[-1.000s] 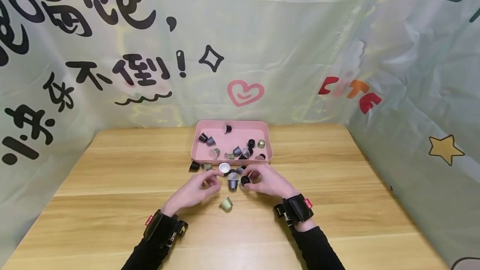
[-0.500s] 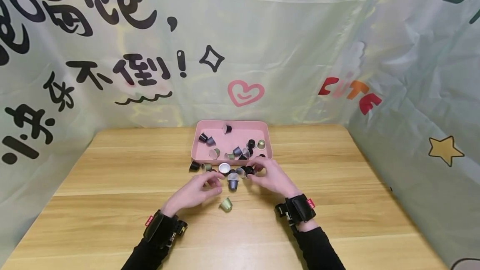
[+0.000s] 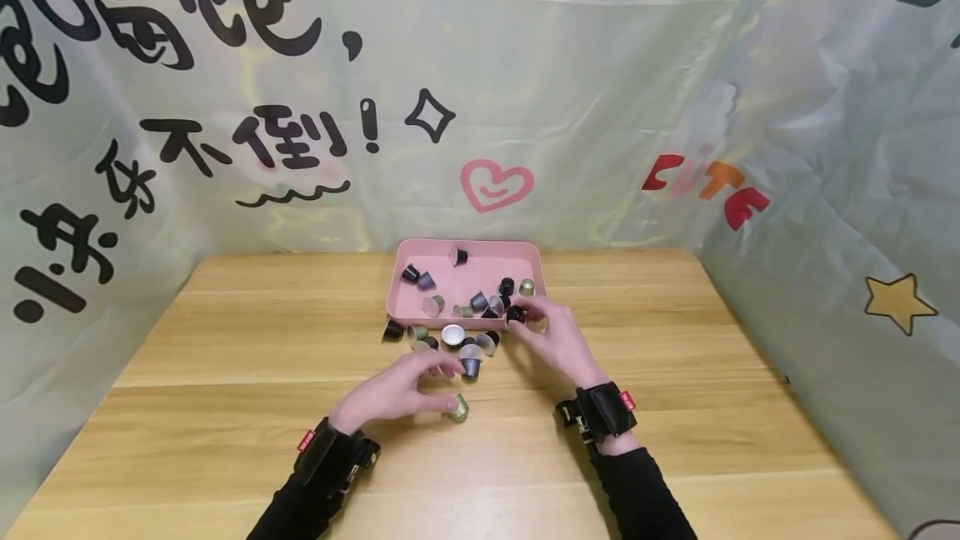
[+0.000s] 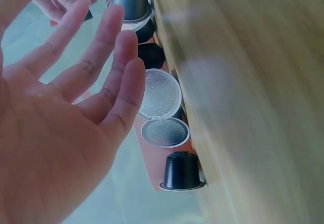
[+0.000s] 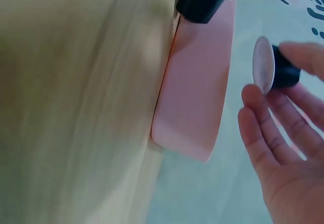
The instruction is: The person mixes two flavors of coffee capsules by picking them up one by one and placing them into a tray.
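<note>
Right hand pinches black capsule between thumb and fingers, held at near right corner of pink tray. Left hand relaxed, fingers loosely spread, thumb close by green capsule on wooden surface; from here can't tell whether they touch. Grey-blue capsule lies just beside same hand. Loose capsules lie along tray's near edge, outside; scattered capsules lie inside. Black wrist cameras strapped on both wrists. Printed cloth hangs behind, pink heart on it.
</note>
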Available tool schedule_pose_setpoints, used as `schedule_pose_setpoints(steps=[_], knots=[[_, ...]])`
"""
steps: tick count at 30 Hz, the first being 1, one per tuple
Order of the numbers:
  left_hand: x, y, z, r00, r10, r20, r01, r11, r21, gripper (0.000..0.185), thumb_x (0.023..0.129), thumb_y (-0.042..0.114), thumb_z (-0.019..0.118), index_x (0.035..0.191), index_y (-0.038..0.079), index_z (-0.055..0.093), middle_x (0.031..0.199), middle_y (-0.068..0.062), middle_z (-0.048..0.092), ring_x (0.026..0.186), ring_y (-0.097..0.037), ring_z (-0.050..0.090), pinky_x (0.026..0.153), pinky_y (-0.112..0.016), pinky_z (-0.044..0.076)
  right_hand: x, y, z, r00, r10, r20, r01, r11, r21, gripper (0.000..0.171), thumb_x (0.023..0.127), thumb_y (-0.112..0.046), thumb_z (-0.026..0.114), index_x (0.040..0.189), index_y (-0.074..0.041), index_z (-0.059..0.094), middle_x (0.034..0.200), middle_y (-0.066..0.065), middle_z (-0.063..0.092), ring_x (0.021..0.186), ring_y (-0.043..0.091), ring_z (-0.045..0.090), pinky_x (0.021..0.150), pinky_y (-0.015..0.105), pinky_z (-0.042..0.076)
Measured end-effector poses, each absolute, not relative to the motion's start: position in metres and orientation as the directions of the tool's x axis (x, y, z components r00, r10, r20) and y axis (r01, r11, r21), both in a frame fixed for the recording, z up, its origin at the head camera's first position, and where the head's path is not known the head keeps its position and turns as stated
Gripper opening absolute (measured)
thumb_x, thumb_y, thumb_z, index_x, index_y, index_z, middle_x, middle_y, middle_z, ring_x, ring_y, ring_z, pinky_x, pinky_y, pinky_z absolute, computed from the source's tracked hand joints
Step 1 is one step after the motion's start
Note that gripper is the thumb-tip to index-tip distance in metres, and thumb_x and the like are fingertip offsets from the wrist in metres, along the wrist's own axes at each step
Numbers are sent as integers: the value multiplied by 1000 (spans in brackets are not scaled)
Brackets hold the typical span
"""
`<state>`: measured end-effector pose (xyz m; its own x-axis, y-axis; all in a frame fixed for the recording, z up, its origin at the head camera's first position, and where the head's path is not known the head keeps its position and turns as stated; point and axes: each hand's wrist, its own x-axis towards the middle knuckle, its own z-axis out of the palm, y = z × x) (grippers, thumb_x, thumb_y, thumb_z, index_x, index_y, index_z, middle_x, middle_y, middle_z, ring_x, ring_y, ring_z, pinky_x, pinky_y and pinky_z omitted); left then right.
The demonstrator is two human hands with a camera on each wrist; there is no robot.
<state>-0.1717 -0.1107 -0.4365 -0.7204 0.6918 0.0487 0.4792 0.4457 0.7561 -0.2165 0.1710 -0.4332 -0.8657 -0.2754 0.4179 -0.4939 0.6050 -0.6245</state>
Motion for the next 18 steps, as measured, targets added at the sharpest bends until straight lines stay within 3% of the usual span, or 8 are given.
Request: schedule_pose_setpoints(steps=[8,14,18], knots=[[-168,-106,-435,-676,736,34,526,450,721,45,83,22,81,123,10,64,126,-9,65,117,-32,60,102,-52,49,-242,166,-427,-899,-207,386,-418,665,-619,36,88,-10,74,121,3,67,111,21,73,90,32,71,80,46,60],[-165,-103,-436,-669,743,21,570,496,655,43,80,17,83,120,16,68,129,-9,62,118,-28,57,103,-43,48,-266,151,-423,-927,-181,329,-354,715,-603,34,91,-14,71,122,-1,67,118,18,72,98,32,72,86,45,59],[-164,-101,-436,-662,749,34,591,493,638,40,79,12,82,117,16,69,130,-10,61,117,-27,57,103,-39,49,-275,143,-425,-936,-154,318,-327,718,-615,36,92,-10,67,126,2,63,121,21,70,97,32,73,84,43,60]])
